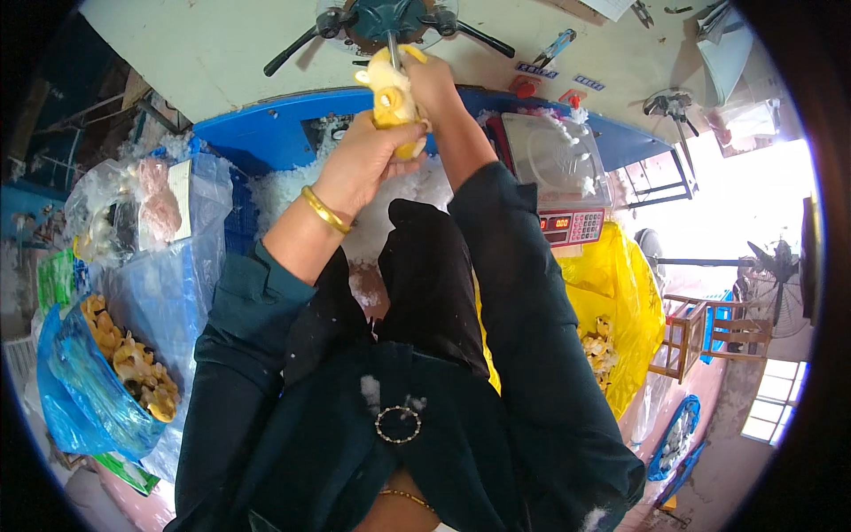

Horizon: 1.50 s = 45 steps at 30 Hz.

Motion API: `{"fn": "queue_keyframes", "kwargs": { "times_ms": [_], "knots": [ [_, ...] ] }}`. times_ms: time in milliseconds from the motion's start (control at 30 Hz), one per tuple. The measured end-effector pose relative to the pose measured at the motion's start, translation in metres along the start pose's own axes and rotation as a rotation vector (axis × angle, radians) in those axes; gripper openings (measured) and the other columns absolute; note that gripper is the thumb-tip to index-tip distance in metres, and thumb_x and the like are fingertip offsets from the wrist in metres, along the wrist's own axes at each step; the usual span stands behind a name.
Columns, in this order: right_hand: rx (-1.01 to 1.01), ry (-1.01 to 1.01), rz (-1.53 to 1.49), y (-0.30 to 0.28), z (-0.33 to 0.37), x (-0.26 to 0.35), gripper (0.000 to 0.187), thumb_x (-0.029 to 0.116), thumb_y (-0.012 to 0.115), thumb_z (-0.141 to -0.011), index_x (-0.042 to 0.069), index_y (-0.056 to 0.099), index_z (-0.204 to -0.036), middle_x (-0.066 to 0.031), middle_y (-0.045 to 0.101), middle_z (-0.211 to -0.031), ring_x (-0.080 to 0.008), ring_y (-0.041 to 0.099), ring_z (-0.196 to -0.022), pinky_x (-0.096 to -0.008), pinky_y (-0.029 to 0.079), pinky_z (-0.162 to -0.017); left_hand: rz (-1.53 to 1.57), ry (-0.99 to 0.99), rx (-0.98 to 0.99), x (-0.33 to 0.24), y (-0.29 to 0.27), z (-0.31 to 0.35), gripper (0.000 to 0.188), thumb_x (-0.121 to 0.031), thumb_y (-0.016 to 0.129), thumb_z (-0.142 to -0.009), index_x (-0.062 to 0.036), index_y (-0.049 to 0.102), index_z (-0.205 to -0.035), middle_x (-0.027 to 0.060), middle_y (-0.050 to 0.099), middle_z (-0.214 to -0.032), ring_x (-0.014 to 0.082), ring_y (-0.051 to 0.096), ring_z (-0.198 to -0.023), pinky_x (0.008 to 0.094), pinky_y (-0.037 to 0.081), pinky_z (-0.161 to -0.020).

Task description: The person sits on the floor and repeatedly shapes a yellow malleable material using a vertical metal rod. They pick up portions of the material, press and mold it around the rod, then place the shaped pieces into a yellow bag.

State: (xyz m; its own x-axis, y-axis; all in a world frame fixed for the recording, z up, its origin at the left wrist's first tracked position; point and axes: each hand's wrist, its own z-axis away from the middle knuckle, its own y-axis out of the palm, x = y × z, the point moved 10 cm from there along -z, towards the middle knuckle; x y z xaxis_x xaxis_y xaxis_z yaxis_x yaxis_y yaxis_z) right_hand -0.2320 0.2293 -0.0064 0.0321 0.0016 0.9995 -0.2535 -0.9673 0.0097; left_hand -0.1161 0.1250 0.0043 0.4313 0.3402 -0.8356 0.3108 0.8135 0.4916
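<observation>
Dark green cloth fills the lower part of the view: it is the person's own jacket, and a small ring-shaped brooch (398,424) is pinned on it. From this jacket two dark sleeves are stretched forward and upward.

At the person's left side, a blue plastic bag (84,390) is seen, and it is filled with small yellow toy pieces. At the right side, a yellow plastic bag (625,293) stands open, and similar yellow pieces are lying inside it.

A gold bangle (324,210) is worn on the left wrist. The left hand (363,160) is closed around the lower part of a yellow plush toy (393,93), so the toy is gripped firmly from below. The right hand (432,82) is placed at the upper side of the same toy and its fingers are curled on it. The toy is thus held between both hands, raised in front of the person, and its top is pushed onto a thin metal nozzle (391,46) that comes out from a dark machine with black handles (390,18).

Below the hands, white stuffing fibre (408,199) is piled inside a blue bin (266,133). Just right of the arms, an electronic scale (560,177) with a clear cover and a red display is placed. Farther away, a standing fan (780,266) is seen near a bright opening.
</observation>
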Motion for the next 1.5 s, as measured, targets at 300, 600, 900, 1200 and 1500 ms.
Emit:
{"fn": "queue_keyframes", "kwargs": {
  "times_ms": [300,600,900,1200,1500],
  "knots": [
    [0.083,0.175,-0.191,-0.006,0.073,0.012,0.032,0.019,0.051,-0.093,-0.01,0.061,-0.101,-0.0184,0.066,-0.092,-0.0242,0.067,-0.074,-0.0334,0.054,-0.065,0.053,-0.14,0.049,0.004,-0.019,0.029,0.03,-0.009,0.071,-0.079,-0.0007,0.057,-0.104,0.0031,0.059,-0.081,0.0093,0.053,-0.054,0.0174,0.042,-0.047],
    [0.019,0.176,-0.175,-0.007,0.048,0.001,0.028,0.017,0.048,-0.093,-0.007,0.06,-0.097,-0.0118,0.063,-0.083,-0.0196,0.064,-0.071,-0.0312,0.051,-0.061,0.042,-0.171,0.094,-0.003,-0.025,0.005,0.02,-0.01,0.07,-0.083,-0.0037,0.056,-0.096,-0.0026,0.048,-0.065,0.0038,0.04,-0.048,0.0174,0.027,-0.041],
    [-0.052,0.167,-0.268,-0.005,0.077,0.008,0.03,0.023,0.048,-0.094,-0.006,0.058,-0.097,-0.0107,0.063,-0.084,-0.0179,0.064,-0.07,-0.0306,0.052,-0.061,-0.198,0.029,0.07,-0.022,-0.049,-0.019,0.035,-0.009,0.07,-0.082,0.0017,0.058,-0.113,0.0051,0.066,-0.096,0.0098,0.064,-0.079,0.0213,0.051,-0.066],
    [-0.141,0.125,-0.274,-0.009,0.066,-0.006,0.031,0.024,0.05,-0.093,-0.007,0.052,-0.098,-0.0154,0.063,-0.088,-0.0213,0.065,-0.07,-0.0327,0.053,-0.058,-0.178,0.068,0.143,-0.018,-0.059,-0.029,0.034,-0.003,0.065,-0.084,0.0017,0.056,-0.117,0.0081,0.065,-0.11,0.0154,0.064,-0.099,0.0297,0.051,-0.088],
    [-0.079,0.192,-0.338,-0.015,0.101,0.002,0.031,0.023,0.048,-0.096,-0.007,0.054,-0.101,-0.0138,0.064,-0.089,-0.0197,0.066,-0.07,-0.0299,0.054,-0.061,-0.296,-0.022,0.17,0.007,-0.049,0.007,0.04,-0.013,0.064,-0.089,0.0001,0.053,-0.125,0.0066,0.061,-0.118,0.0145,0.06,-0.105,0.0289,0.048,-0.092]
  ]
}}
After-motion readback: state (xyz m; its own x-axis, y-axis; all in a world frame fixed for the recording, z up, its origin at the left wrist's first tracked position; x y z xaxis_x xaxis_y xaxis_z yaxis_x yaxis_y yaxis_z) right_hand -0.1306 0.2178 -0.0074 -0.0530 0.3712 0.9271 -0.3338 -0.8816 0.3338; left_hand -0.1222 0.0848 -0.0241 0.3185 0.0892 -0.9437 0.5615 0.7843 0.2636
